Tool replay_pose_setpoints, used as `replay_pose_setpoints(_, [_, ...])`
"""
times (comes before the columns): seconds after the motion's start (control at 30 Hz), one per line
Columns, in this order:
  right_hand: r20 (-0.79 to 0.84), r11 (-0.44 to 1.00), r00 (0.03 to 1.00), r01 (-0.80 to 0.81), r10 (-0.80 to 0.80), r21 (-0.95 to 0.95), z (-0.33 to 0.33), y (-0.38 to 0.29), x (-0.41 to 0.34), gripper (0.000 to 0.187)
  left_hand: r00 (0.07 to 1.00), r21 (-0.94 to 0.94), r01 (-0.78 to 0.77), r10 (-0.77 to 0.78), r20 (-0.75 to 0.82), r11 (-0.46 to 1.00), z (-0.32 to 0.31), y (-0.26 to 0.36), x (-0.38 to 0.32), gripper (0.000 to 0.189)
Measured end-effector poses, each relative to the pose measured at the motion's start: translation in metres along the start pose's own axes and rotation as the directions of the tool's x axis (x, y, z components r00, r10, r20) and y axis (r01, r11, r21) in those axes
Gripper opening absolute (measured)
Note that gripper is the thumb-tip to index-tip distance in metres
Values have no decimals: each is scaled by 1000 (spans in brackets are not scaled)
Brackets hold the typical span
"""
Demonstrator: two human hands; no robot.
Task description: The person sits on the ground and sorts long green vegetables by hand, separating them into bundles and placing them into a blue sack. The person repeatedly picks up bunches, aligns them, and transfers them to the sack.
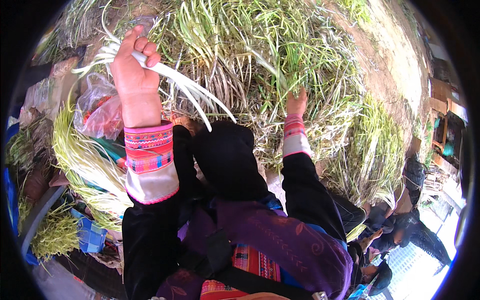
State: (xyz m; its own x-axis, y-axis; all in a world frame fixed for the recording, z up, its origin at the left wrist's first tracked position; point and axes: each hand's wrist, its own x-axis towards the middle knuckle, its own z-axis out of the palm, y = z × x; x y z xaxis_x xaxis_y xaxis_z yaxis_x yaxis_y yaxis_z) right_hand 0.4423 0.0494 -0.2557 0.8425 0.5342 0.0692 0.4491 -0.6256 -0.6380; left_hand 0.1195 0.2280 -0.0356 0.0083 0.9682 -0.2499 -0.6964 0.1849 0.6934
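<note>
My left hand [137, 75] is raised at the upper left, closed around a small bunch of long, pale leafy stalks [180, 77] whose ends hang to the right over the pile. At the right of centre, my right hand [297, 101] reaches to a large heap of green leafy stalks [307, 60]. A blurred pale streak lies just above it; whether the fingers grip anything is unclear. Dry brownish stalks [228, 82] lie between the two hands. Below my left hand, a thick bundle of yellowish-white stalks [90, 161] curves beside my sleeve.
A clear plastic bag [99, 108] with red contents sits left of my left wrist. Further down are a blue box [90, 234] and more cut greens [56, 234]. Another bundle of stalks [375, 150] lies at the right. Other people [378, 270] are at the lower right.
</note>
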Motion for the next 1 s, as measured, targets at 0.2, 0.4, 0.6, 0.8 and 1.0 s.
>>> replay_pose_setpoints(0.2, [458, 923, 801, 340, -385, 181, 71, -123, -49, 31, 958, 161, -208, 234, -164, 965, 11, 8, -6, 11])
replay_pose_setpoints(0.4, [556, 946, 795, 320, -243, -44, 131, -166, -41, 44, 955, 192, -200, 235, -179, 961, 10, 16, -8, 11])
replay_pose_setpoints(0.6, [526, 616, 838, -492, 145, 615, 62, -94, -11, 29, 964, 156, -166, 193, -184, 974, 5, 22, -7, 13])
replay_pose_setpoints(0.8, [343, -4, 887, -360, 307, 933, -76, -53, 1, 12, 982, 193, -141, 162, -94, 971, 8, 14, -13, 14])
replay_pose_setpoints(1.0, [410, 266, 890, -353, -199, 897, -13, -153, -60, 19, 999, 509, -9, -13, 38, 860, 17, -9, -24, 13])
